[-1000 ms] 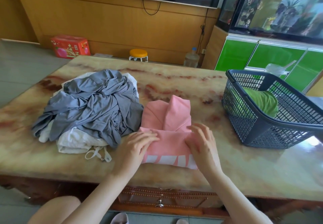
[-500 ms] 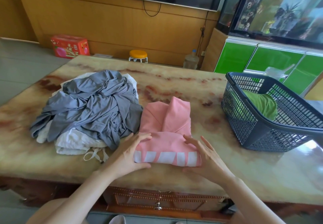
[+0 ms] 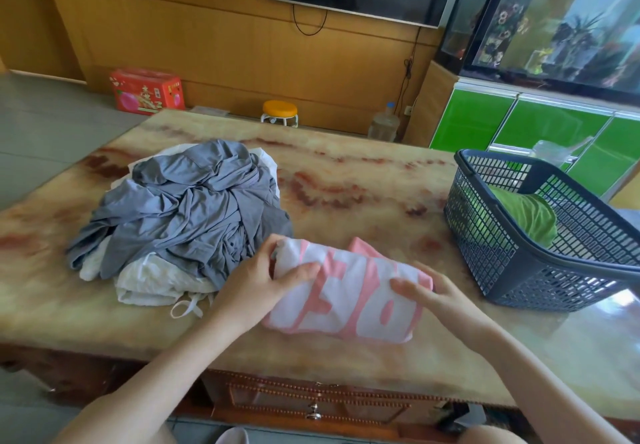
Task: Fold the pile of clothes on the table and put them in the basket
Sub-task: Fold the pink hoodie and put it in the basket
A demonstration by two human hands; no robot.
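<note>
- The pink top (image 3: 349, 301), soft cloth printed with big white lettering, has just been turned over. A moment ago it lay flat with its plain pink back up and only a strip of the print showing at the near edge. Now the white print faces up and the top is a compact folded bundle.
- Both hands have it. The left hand (image 3: 266, 281) is curled round the left end with the thumb laid over the top, and the right hand (image 3: 446, 296) clasps the right end in the same way, thumb above and fingers tucked beneath.
- The bundle sits at the near edge of the marbled stone table (image 3: 346, 173), between the heap and the basket. I cannot tell whether it is resting or just lifted.
- To my eye this last fold finishes the piece, so it looks ready to go across to the dark blue plastic mesh basket (image 3: 491, 246) on the right. A folded green garment (image 3: 526, 215) already lies in there.
- On the left, just beside the left hand, a rumpled grey garment (image 3: 187, 208) is still piled over a thin white garment (image 3: 152, 281), neither folded. By my reckoning a good part of the job remains.
</note>
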